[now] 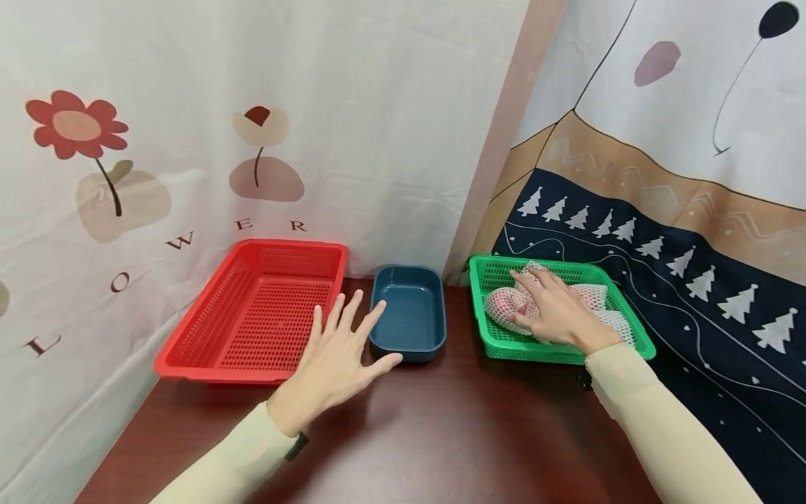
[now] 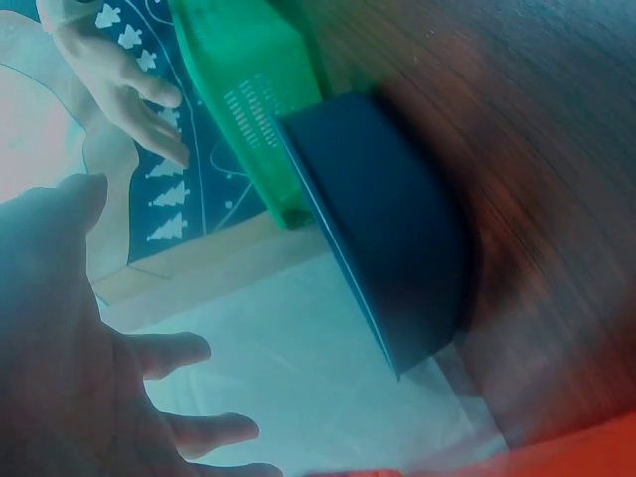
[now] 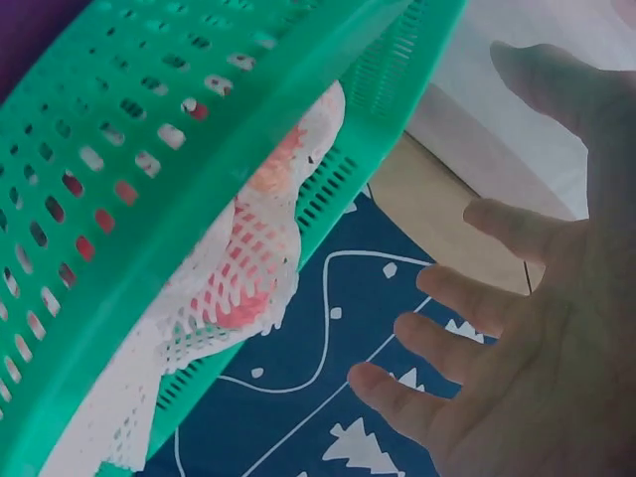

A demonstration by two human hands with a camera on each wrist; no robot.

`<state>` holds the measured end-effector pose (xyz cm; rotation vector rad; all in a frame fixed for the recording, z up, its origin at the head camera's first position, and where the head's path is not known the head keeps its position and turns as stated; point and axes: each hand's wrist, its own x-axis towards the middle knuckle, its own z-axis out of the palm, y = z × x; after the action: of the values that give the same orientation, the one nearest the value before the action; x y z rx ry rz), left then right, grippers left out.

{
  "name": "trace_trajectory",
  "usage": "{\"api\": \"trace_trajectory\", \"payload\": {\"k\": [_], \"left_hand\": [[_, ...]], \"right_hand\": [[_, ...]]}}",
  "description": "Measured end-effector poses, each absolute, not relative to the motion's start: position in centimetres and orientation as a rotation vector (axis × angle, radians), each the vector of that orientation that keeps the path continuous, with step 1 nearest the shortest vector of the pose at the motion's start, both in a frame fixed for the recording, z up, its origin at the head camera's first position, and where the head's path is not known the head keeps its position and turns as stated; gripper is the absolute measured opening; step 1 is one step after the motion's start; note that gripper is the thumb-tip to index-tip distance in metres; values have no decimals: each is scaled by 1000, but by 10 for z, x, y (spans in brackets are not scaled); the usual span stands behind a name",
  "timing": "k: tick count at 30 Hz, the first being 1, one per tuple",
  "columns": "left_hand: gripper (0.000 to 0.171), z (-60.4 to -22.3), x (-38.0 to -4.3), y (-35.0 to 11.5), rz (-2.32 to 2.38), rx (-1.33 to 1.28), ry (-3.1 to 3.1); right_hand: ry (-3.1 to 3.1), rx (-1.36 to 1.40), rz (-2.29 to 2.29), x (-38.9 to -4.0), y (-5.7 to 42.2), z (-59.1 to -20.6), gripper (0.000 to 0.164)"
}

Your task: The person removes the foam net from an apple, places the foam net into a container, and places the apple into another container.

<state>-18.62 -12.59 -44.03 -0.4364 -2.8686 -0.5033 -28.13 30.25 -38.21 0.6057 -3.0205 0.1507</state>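
Observation:
My right hand [image 1: 557,308] hovers over the green basket [image 1: 535,355], fingers spread and holding nothing. In the basket lie several pinkish round things in white foam netting [image 1: 502,306]; the right wrist view shows the netting [image 3: 243,268] over the basket's rim, with my fingers apart from it. My left hand [image 1: 334,357] is spread in the air, palm down, between the red basket [image 1: 217,371] and the dark blue bin [image 1: 412,315]. In the left wrist view its fingers stand apart beside the bin [image 2: 388,219], touching nothing.
All three containers stand in a row on the dark brown table [image 1: 434,420], red at left, blue in the middle, green at right. A white printed curtain [image 1: 390,126] hangs close behind them. At right, a navy tree-patterned cloth [image 1: 680,329] falls beside the green basket.

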Motion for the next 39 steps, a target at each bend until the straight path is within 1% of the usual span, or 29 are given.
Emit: {"api": "trace_trajectory", "payload": {"k": [9, 15, 25, 39], "left_hand": [[98, -442, -191, -109, -532, -491, -2874], [97, -443, -195, -96, -559, -520, -2882], [96, -445, -198, -74, -596, -559, -2893], [98, -442, -206, -40, -654, -650, -2886]], "right_hand": [[-3031, 722, 125, -297, 304, -383, 86], [-3065, 765, 131, -307, 301, -382, 87], [-3124, 802, 144, -319, 295, -381, 95], [-3217, 820, 139, -339, 291, -387, 90]]}}
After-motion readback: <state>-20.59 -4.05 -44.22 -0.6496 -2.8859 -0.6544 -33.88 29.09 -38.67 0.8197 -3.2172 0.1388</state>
